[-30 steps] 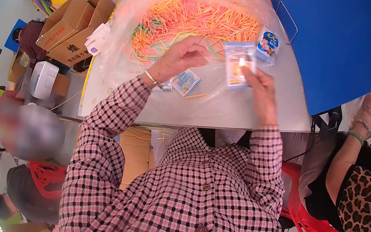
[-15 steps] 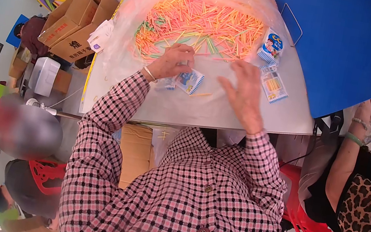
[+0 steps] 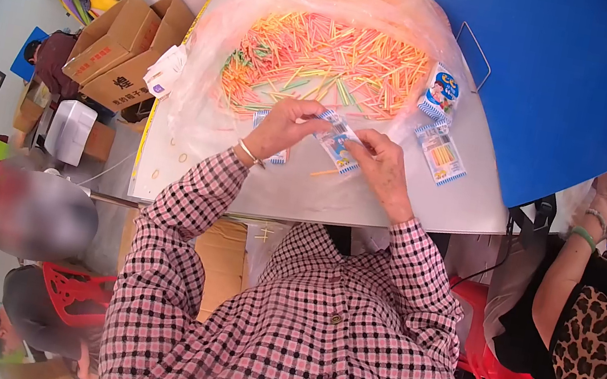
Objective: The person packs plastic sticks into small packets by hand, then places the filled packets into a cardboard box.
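Note:
My left hand (image 3: 286, 128) and my right hand (image 3: 384, 170) pinch the top end of a small clear-and-blue packet (image 3: 337, 145) between them, above the table. Behind them a large clear plastic bag (image 3: 197, 102) lies spread out, with a heap of thin pink, yellow and green sticks (image 3: 336, 53) on it. Another packet (image 3: 277, 154) lies partly hidden by my left hand. To the right, a packet with yellow sticks inside (image 3: 440, 153) lies flat, just below a blue-and-white packet (image 3: 441, 92). One loose stick (image 3: 325, 172) rests near the held packet.
A blue board (image 3: 549, 87) with a wire handle (image 3: 475, 56) borders the white table (image 3: 471, 207) at right. White cards (image 3: 166, 70) lie at its left edge, near cardboard boxes (image 3: 113, 46). A co-worker's arm (image 3: 572, 253) is at far right; other people sit at left.
The packet with yellow sticks left my right hand and now lies at the right. My right hand moved back left, and both hands took hold of a packet from the table.

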`<state>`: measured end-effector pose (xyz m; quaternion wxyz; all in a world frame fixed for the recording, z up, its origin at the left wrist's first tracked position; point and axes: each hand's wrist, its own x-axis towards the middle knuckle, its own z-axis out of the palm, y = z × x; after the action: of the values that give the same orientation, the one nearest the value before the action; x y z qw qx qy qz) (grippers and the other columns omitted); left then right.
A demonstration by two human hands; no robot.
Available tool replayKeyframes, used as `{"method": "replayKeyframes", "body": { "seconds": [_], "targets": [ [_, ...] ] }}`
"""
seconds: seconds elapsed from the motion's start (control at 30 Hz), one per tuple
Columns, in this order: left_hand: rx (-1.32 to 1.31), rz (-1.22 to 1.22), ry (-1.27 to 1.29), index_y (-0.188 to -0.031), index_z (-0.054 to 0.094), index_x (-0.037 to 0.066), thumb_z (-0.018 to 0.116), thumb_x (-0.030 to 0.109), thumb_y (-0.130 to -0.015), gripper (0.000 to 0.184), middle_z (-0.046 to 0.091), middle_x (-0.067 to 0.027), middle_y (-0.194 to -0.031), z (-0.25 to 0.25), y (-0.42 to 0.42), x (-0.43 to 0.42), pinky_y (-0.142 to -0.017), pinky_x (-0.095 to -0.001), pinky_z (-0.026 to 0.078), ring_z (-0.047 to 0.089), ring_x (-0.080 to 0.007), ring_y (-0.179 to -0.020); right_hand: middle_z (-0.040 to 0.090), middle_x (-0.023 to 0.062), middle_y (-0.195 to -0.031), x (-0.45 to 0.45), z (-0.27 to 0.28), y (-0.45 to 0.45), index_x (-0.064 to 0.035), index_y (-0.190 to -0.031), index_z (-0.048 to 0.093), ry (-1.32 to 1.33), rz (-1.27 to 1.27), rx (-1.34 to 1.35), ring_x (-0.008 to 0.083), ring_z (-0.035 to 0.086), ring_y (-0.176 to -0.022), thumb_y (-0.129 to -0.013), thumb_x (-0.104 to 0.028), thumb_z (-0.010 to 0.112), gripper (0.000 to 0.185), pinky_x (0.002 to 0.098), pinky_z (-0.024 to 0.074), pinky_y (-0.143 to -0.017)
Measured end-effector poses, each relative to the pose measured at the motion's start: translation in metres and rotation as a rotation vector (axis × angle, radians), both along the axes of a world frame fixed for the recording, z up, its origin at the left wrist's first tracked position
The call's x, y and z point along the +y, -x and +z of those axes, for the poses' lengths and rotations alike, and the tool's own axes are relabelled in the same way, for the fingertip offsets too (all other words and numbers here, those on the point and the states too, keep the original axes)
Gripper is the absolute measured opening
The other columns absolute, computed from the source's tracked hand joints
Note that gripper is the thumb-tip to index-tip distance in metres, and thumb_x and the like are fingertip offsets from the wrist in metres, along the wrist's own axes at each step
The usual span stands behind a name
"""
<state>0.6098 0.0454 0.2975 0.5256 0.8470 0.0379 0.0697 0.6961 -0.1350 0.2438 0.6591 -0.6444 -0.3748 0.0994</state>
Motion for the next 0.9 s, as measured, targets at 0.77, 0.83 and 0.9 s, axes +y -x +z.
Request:
{"method": "replayKeyframes", "body": {
  "seconds": [0.77,0.83,0.9],
  "targets": [
    [-0.273,-0.106,-0.449,-0.092,0.063,0.000,0.062,0.011,-0.083,0.014,0.064,-0.0104,-0.082,0.002,-0.017,0.008,-0.067,-0.0300,0.046,0.059,-0.0222,-0.072,0.051,0.0124,-0.058,-0.007,-0.005,-0.010,0.0046,-0.084,0.061,0.183,0.127,0.090,0.0167,0.046,-0.054,-0.086,-0.022,0.058,0.027,0.0329,0.0361,-0.052],
    [-0.257,-0.167,-0.528,-0.102,0.061,0.005,0.065,0.011,-0.079,0.024,0.061,-0.0105,-0.101,0.013,-0.026,0.029,-0.077,-0.0337,0.045,0.058,-0.0244,-0.089,0.053,0.0135,-0.060,-0.010,-0.010,-0.012,0.0050,-0.081,0.060,0.125,0.111,0.128,0.0186,0.048,-0.054,-0.085,-0.022,0.057,0.027,0.0343,0.0371,-0.053],
    [-0.287,-0.148,-0.803,-0.105,0.060,0.007,0.065,0.011,-0.077,0.029,0.058,-0.0103,-0.108,0.011,-0.034,0.051,-0.081,-0.0363,0.044,0.055,-0.0254,-0.096,0.053,0.0086,-0.060,-0.018,-0.011,-0.015,0.0044,-0.080,0.060,0.162,0.133,0.090,0.0146,0.047,-0.055,-0.085,-0.019,0.058,0.024,0.0312,0.0372,-0.053]
  ]
}}
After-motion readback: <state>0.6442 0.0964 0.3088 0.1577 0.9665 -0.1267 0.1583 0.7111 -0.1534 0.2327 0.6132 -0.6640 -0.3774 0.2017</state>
